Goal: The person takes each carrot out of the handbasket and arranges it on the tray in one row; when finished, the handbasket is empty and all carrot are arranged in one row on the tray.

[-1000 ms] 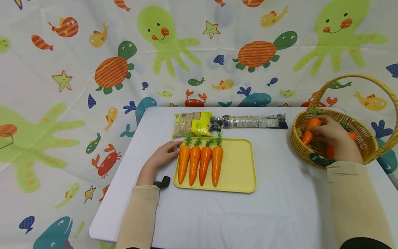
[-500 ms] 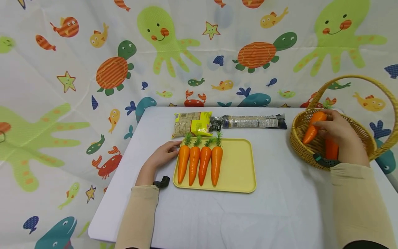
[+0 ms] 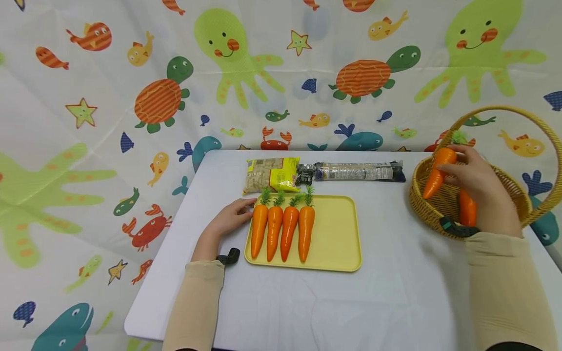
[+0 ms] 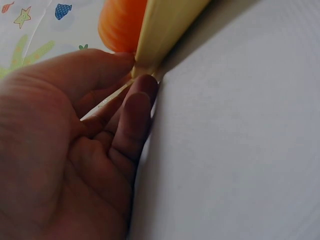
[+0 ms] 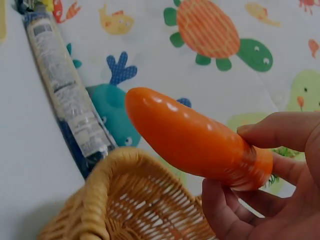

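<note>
My right hand (image 3: pixel 476 178) holds an orange toy carrot (image 3: pixel 439 171) near its leafy top, over the wicker basket (image 3: pixel 423 209) at the right. In the right wrist view, thumb and fingers grip the carrot (image 5: pixel 185 135) at its thick end, its tip pointing away. Another carrot (image 3: pixel 468 208) lies in the basket, partly hidden by the hand. My left hand (image 3: pixel 230 217) is at the left edge of the yellow tray (image 3: pixel 335 234). The left wrist view has its thumb and fingers pinching the tray's rim (image 4: pixel 157 35). Several carrots (image 3: pixel 283 233) lie side by side on the tray's left half, leaves away from me.
Behind the tray lie a yellow-and-clear bag (image 3: pixel 272 175) and a long dark-ended packet (image 3: pixel 357 171). The basket's tall handle (image 3: pixel 518 109) arches over its opening. A patterned sea-animal cloth (image 3: pixel 263 73) hangs behind the white table (image 3: pixel 386 292).
My right hand has lifted the carrot up from inside the basket, and more of the carrot below it shows. The left hand and the carrots on the tray stay put.
</note>
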